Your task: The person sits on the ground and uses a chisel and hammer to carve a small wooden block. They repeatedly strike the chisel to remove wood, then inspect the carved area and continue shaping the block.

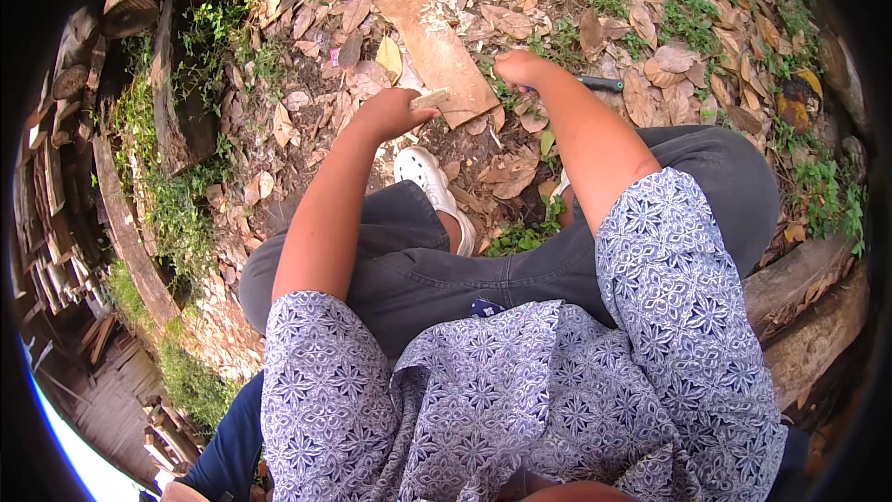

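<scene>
My left hand (400, 114) is closed around a small pale piece of wood (431, 99), whose end sticks out over the near end of a flat wooden board (444, 60). The board lies slanted on the ground, with light shavings on its far part. To the right of the board, my right hand (520, 69) is closed in a fist on a dark-handled tool (600, 84). Its handle shows past the right side of my forearm. The forearm hides its middle, and I cannot make out its working end.
Dry leaves (509, 174) and green weeds cover the ground. Stacked logs (70, 84) stand at the left, and thick timbers (808, 284) lie at the right. My white clog (424, 172) is just below my left hand. Part of another person in dark blue (228, 442) shows at lower left.
</scene>
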Available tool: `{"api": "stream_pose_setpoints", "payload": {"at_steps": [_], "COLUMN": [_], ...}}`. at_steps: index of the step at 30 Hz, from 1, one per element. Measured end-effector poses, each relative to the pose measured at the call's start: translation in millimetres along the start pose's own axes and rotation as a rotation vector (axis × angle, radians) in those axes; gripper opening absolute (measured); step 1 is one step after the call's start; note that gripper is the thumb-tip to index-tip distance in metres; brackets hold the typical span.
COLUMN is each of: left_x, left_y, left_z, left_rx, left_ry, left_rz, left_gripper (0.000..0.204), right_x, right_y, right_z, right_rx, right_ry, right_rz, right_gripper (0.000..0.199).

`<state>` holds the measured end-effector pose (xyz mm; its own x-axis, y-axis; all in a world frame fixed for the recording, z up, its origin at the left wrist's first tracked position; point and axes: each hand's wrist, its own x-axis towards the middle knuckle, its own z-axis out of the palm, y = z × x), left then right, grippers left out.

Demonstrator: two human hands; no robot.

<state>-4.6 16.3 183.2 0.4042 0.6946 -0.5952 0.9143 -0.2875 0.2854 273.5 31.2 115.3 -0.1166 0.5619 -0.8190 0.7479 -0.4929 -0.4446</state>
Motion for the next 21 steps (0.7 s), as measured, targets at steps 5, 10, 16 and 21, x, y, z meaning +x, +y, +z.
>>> {"api": "stream_pose_setpoints", "payload": {"at_steps": [5, 10, 16, 21], "left_x": [23, 15, -9, 11], "left_y": [21, 35, 35, 48], "left_z": [40, 54, 99, 79], "left_rx": [-0.108, -0.050, 0.064, 0.136], "left_ry": [0.018, 0.229, 0.552, 0.271], "left_rz": [-0.039, -0.166, -0.149, -0.211], "left_gripper": [0.063, 0.051, 0.043, 0.032], "right_x": [5, -5, -45, -81], "right_y": [16, 15, -5, -13], "right_z": [6, 7, 3, 21], "right_rx": [0.041, 0.058, -0.111, -0.186], "right_ry": [0.118, 0.166, 0.138, 0.064], "right_rz": [0.040, -0.010, -0.122, -0.183], "right_gripper": [0.034, 0.024, 0.026, 0.029]}}
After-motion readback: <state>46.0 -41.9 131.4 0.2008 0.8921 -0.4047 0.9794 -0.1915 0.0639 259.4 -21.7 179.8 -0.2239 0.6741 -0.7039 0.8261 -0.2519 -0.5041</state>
